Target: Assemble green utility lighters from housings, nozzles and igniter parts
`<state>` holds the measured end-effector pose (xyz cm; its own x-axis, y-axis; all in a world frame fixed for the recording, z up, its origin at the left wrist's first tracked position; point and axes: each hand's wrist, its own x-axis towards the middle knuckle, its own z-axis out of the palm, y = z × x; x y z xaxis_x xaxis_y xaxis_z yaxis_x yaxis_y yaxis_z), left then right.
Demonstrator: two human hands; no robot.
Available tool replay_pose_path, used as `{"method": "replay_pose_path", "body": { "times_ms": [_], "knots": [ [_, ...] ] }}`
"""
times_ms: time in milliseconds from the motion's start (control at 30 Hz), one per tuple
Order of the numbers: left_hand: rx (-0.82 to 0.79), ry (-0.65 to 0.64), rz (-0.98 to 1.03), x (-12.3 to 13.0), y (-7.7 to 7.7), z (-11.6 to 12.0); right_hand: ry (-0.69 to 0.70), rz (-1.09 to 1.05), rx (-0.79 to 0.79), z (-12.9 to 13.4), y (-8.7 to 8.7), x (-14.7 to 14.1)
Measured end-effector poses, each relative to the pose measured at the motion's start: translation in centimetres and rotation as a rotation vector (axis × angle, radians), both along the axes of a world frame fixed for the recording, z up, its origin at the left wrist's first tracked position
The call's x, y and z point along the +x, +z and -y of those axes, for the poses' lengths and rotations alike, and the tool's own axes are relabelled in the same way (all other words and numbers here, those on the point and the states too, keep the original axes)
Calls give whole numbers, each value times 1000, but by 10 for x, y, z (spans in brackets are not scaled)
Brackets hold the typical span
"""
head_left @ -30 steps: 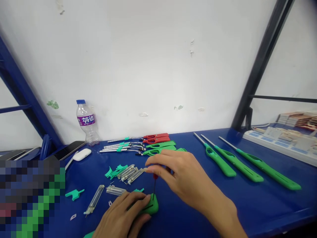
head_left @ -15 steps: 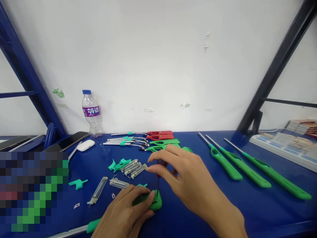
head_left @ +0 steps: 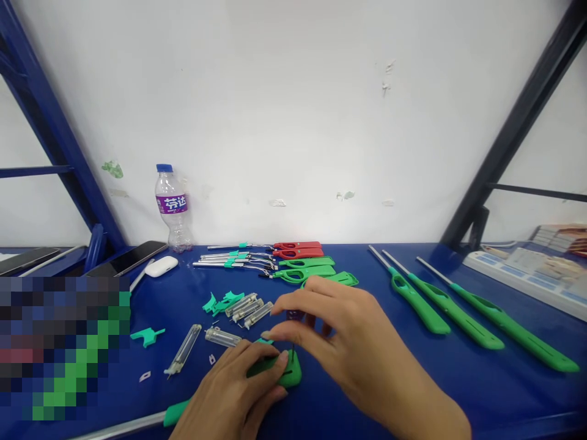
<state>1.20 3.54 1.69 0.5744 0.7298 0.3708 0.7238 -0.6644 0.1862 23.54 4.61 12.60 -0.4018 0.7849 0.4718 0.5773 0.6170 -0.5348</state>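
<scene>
My left hand [head_left: 238, 391] is wrapped round a green lighter [head_left: 292, 374], pressing its handle end near the table's front. The lighter's metal tube sticks out to the left. Above that end, my right hand [head_left: 353, 336] holds a small dark screwdriver [head_left: 293, 315] between thumb and fingers; its shaft points down onto the green body. Just beyond my left hand are clear fuel cartridges [head_left: 222, 337], teal plastic triggers [head_left: 224, 302] and small white pieces [head_left: 211, 359].
Three green lighters [head_left: 481, 305] lie at the right, beside a white power strip [head_left: 513, 275]. Red casings [head_left: 298, 249] and metal tubes [head_left: 224, 261] lie at the back. A bottle [head_left: 174, 211], white case [head_left: 161, 266] and phone [head_left: 128, 260] are back left.
My right hand has lowered slightly, and the screwdriver sits lower over the green lighter. The whole view has shifted a little. My left hand keeps its hold.
</scene>
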Motion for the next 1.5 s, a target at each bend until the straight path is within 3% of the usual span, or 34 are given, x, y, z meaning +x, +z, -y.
{"method": "replay_pose_path", "body": {
  "times_ms": [200,367,600,867,1100,1233,1367,1500],
  "knots": [
    [34,0,64,1,-2,1,-94,-71,12,-2,1,-8],
    [-22,-1,75,3,0,2,94,-202,-375,-7,6,2],
    [-70,0,96,5,4,4,334,-334,-714,-17,4,27],
    [-78,1,125,5,3,4,153,-233,-556,-12,6,20],
    [114,62,230,18,16,1,318,-332,-560,-12,9,23],
    [140,56,228,23,19,-1,183,-394,-551,-18,5,18],
    [87,25,212,14,9,1,43,-471,-577,-18,1,12],
    [-63,-9,169,4,1,3,216,-491,-677,-15,3,13]
  ]
}}
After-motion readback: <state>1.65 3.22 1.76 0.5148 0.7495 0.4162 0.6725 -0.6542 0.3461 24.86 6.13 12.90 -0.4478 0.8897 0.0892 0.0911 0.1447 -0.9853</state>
